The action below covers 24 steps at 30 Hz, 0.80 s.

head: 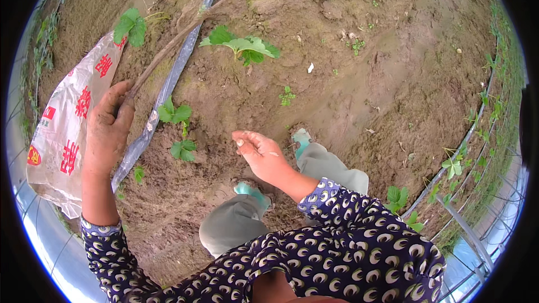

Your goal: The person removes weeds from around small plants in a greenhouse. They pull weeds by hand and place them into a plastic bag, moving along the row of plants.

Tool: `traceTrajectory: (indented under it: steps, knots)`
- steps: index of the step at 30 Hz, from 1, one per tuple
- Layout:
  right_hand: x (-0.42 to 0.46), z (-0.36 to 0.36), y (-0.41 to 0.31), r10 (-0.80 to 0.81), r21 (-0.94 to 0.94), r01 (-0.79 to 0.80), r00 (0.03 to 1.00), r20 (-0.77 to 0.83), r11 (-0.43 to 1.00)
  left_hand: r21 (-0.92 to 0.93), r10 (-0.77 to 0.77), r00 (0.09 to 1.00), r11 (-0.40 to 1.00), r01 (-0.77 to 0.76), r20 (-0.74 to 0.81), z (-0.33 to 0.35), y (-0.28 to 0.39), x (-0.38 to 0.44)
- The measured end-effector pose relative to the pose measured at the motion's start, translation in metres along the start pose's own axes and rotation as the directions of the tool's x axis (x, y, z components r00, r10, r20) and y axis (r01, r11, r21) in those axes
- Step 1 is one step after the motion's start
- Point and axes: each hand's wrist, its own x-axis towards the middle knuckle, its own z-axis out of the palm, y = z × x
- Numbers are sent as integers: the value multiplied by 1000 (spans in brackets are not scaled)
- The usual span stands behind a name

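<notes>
My left hand [107, 124] grips the near end of a thin wooden stick [166, 50], which slants away over a flat grey irrigation hose [174, 71] on the soil. Beside that hand lies a crumpled white plastic bag [69, 122] with red printing, partly covered by the hand and forearm. My right hand [263, 153] hovers in front of my knees, fingers curled together against the thumb. Nothing shows in it, though its palm side is hidden. Young strawberry plants [246, 46] grow beyond it, and a smaller one [174, 113] stands between the hose and my right hand.
Bare brown soil [404, 80] spreads ahead, with small weeds [287, 97]. Another strawberry plant [130, 27] touches the bag's top. My teal shoes [252, 193] rest on the ground. At right, a second hose [467, 134] runs along a green plant row [497, 130], near a metal bar [467, 227].
</notes>
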Motion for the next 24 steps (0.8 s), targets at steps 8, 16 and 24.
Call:
traceTrajectory:
  steps: [8, 16, 24]
  knots:
    - [-23, -55, 41, 10, -59, -33, 935, -354, 998, -130, -402, 699, 903, 409, -592, -73, -78, -94]
    - [-112, -198, -66, 3, -119, -86, 821, -570, 989, 51, -546, 609, 719, 693, -575, -139, -192, -106]
    - [-313, -376, -113, 153, -77, -502, 400, -904, 861, 629, -399, 850, 574, 523, -343, -144, -153, -69]
